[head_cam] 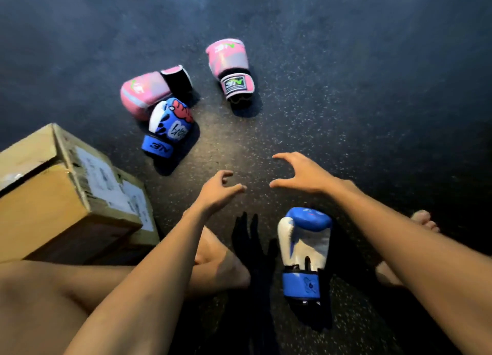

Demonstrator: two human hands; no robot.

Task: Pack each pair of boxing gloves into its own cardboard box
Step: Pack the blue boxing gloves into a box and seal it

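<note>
Both arms reach forward over a dark speckled floor (359,93). The left hand (217,190) and the right hand (299,176) hang side by side near the middle of the scene, a gap between them. Each has loosely curved, spread fingers and grasps nothing, and neither touches a glove. Just near of the right hand, a blue and white glove (304,248) lies on the floor with its blue cuff toward the person, between the person's bare legs. Farther off and to the left, a second blue glove (170,129), printed with a red fist, rests against a pink glove (142,94) lying on its side. The other pink glove (230,64) sits apart from them, far and to the right, its strapped cuff pointing near. At the left edge stands a cardboard box (48,208) with its top flaps not fully shut and a white label on its right side. It appears to sit on a second box (142,213) that juts out below it. All four gloves are outside the boxes.
</note>
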